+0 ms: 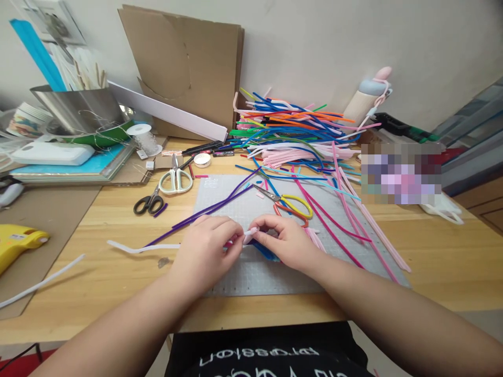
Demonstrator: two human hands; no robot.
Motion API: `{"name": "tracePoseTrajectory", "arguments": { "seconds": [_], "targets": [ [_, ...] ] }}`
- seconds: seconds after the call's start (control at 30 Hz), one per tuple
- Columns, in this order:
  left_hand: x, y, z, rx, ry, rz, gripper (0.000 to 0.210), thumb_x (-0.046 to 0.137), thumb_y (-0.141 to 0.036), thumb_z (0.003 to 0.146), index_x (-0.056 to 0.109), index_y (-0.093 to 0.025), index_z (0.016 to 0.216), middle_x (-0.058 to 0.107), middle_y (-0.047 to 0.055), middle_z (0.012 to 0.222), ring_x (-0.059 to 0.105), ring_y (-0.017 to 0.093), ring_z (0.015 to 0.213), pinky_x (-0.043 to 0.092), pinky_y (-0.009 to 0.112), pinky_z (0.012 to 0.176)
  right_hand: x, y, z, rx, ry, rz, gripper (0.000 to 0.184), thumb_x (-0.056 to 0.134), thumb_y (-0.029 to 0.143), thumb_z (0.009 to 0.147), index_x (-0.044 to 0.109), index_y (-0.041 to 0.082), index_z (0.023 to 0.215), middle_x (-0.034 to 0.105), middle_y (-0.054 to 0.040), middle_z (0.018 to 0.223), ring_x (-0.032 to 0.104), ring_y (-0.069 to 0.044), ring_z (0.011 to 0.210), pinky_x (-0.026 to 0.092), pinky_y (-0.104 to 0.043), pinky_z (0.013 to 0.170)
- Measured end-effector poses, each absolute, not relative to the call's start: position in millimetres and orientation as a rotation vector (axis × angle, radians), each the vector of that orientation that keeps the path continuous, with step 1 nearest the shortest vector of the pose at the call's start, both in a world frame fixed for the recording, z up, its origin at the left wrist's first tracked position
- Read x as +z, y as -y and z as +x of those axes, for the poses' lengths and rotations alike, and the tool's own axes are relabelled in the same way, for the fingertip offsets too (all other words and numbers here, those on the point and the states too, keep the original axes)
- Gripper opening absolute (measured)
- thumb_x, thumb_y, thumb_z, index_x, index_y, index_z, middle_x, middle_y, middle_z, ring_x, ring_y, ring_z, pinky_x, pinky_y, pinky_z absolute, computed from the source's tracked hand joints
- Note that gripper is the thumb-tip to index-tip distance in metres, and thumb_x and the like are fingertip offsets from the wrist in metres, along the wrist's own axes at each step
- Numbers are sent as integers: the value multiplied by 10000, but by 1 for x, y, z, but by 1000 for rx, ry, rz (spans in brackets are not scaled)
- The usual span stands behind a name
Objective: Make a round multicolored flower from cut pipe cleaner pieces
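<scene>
Between the fingertips of both hands is a pale pink-white pipe cleaner [250, 235], bent into a small shape. My left hand [208, 246] pinches its left end, and my right hand [288, 242] pinches its right end. A white pipe cleaner [137, 248] runs out on the left side of my left hand; whether it joins the held piece is hidden. Under my right hand lie dark blue pipe cleaners [265, 251], partly covered. Just beyond the hands, scissors with yellow and orange handles [296, 205] rest on the grey cutting mat [236, 283]. Purple pipe cleaners [212, 207] lie beyond my left hand.
A heap of coloured pipe cleaners [294, 125] lies at the back. White-handled scissors [176, 181] and black-handled scissors [149, 203] sit left of the mat. A yellow glue gun [19, 241] is at far left, a bottle [365, 102] at back right. Cardboard [184, 68] leans on the wall.
</scene>
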State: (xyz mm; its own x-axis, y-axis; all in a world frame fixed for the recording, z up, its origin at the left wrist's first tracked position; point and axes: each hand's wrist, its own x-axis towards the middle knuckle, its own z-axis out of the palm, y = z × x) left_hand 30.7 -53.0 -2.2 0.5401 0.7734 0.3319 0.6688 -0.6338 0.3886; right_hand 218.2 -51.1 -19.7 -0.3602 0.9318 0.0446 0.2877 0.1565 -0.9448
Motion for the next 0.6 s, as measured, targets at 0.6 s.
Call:
{"name": "tracePoseTrajectory", "arguments": {
  "seconds": [0.6],
  "targets": [
    [0, 52, 32, 736, -1216, 2537, 159, 502, -232, 858, 617, -179, 762, 654, 20, 727, 585, 158, 709, 405, 312, 674, -20, 54, 221, 1096, 1845, -1193, 57, 540, 222, 825, 586, 189, 837, 626, -28, 816, 581, -148, 771, 463, -244, 606]
  ]
}}
